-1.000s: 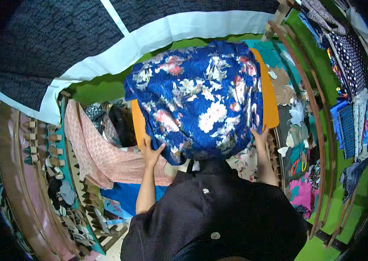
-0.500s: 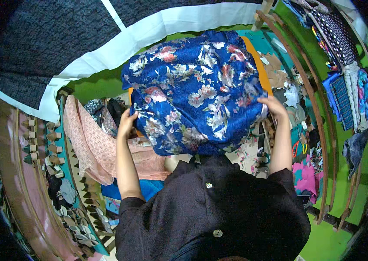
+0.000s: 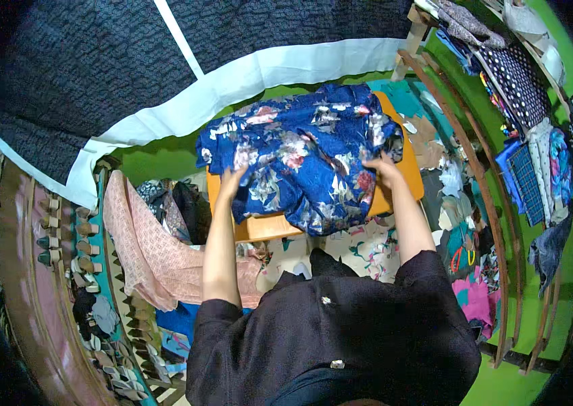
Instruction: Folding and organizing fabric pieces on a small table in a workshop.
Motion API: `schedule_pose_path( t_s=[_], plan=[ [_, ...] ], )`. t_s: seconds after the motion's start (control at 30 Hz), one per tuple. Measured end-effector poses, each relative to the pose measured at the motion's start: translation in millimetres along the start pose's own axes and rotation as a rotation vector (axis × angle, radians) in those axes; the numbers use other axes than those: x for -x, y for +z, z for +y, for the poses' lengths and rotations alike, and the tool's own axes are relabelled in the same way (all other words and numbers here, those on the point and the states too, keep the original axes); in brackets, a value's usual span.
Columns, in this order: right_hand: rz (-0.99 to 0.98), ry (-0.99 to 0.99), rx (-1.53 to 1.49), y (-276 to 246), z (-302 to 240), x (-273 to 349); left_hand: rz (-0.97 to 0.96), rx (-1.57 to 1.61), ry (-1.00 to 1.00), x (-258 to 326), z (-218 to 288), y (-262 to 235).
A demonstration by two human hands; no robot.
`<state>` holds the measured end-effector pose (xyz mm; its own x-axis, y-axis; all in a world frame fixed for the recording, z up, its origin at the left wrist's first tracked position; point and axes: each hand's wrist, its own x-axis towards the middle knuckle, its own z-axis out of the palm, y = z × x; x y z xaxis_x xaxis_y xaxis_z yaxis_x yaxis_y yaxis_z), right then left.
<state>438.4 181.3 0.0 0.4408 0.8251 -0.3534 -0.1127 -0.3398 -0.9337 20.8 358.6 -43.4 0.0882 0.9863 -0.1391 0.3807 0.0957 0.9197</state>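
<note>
A blue floral cloth (image 3: pixel 300 152) with white and red flowers lies bunched over a small orange-yellow tabletop (image 3: pixel 266 227). My left hand (image 3: pixel 230 183) grips the cloth at its left side, with fingers partly hidden in the folds. On the opposite side my right hand (image 3: pixel 385 169) holds the right part, thumb toward the middle. Between the hands the cloth sags into loose folds, and its near edge hangs toward me past the table's front edge.
At my left a pink patterned cloth (image 3: pixel 158 250) drapes beside shelves of shoe-shaped pieces (image 3: pixel 87 233). Wooden rails (image 3: pixel 483 162) run along the right, near orange-handled scissors (image 3: pixel 457 260) and fabric scraps (image 3: pixel 476 298). Folded cloths (image 3: pixel 530 169) hang farther right. A dark curtain (image 3: pixel 131 81) spans the back.
The cloth has come down onto the tabletop and bunched up, baring the table's near and right edges. My hands have moved closer together.
</note>
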Motion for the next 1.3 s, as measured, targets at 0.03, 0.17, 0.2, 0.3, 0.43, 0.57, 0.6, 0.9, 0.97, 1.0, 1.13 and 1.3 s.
schedule_pose_path(
  t_s=[0.03, 0.17, 0.2, 0.3, 0.43, 0.57, 0.6, 0.9, 0.97, 1.0, 1.13, 1.3],
  plan=[
    [-0.045, 0.112, -0.084, -6.3, 12.6, 7.5, -0.132, 0.012, 0.002, 20.2, 17.5, 7.5],
    [-0.186, 0.218, -0.103, 1.6, 15.5, 31.2, -0.260, -0.285, -0.051, 51.3, -2.5, -1.4],
    [-0.194, 0.163, -0.156, -2.5, 13.1, 35.2, -0.271, 0.077, 0.011, 53.9, -5.7, 2.4],
    [-0.140, -0.029, -0.565, -21.6, 9.8, 47.2, -0.084, -0.105, 0.437, 87.9, 74.3, 10.5],
    [0.217, 0.038, -0.451, -37.4, 53.4, 37.7, -0.380, -0.079, 0.558, 124.2, 117.0, 71.5],
    [0.579, -0.423, 0.194, 48.2, -10.2, 68.4, -0.479, -0.282, 0.541, 131.9, 107.1, 104.1],
    [0.378, -0.507, 0.217, 67.6, -23.5, 69.7, -0.488, -0.305, 0.595, 134.1, 105.3, 107.4],
    [0.095, -0.645, 0.691, 148.0, -50.4, 47.8, -0.485, 0.185, -0.003, 133.7, 60.0, 89.8],
    [0.092, -0.498, 0.538, 145.0, -57.1, 51.4, -0.431, 0.223, -0.219, 121.4, 46.4, 78.2],
    [0.070, -0.363, 0.507, 142.3, -67.7, 57.4, -0.436, 0.069, -0.105, 115.8, 48.2, 75.4],
    [0.088, -0.425, 0.473, 147.5, -61.4, 61.7, -0.250, -0.753, 0.461, 122.0, 72.7, 79.7],
    [0.213, -0.518, 0.583, 144.6, -58.3, 56.7, -0.192, -0.815, 0.375, 109.0, 69.6, 104.4]
  ],
)
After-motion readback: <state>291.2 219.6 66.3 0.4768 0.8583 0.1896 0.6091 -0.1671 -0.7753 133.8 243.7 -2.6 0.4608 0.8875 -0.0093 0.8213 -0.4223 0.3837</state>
